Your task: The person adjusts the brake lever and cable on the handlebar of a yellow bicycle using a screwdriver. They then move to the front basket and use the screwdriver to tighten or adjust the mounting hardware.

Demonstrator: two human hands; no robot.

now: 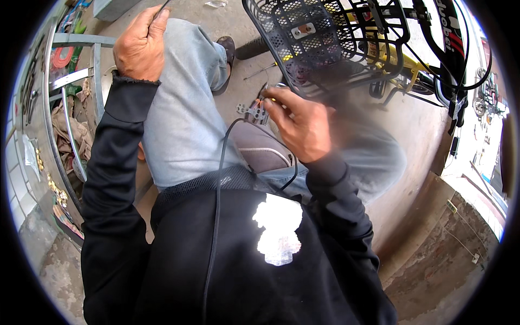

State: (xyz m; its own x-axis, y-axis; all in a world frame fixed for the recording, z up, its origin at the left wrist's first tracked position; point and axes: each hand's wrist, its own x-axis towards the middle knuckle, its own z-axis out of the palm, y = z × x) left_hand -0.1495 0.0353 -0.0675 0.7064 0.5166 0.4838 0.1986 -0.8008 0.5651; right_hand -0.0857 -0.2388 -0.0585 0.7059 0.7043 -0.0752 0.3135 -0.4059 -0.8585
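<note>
My left hand (140,47) is raised at the upper left, above my knee. Its thumb and fingers pinch a thin dark strand (164,6), which runs out of the picture at the top. My right hand (303,122) is over the gap between my legs, thumb and fingertips pressed together. Whatever they hold is hidden or too small to name. Just beyond these fingertips, a few hand tools and a metal plate with holes (253,112) lie on the floor. A thin screwdriver-like tool (261,71) lies a little farther off.
A black mesh basket (273,27) on a bicycle with a yellow frame (394,60) stands ahead to the right. A metal rack (97,81) borders my left. A black cable (218,206) hangs down my front. A low concrete wall (428,260) is at right.
</note>
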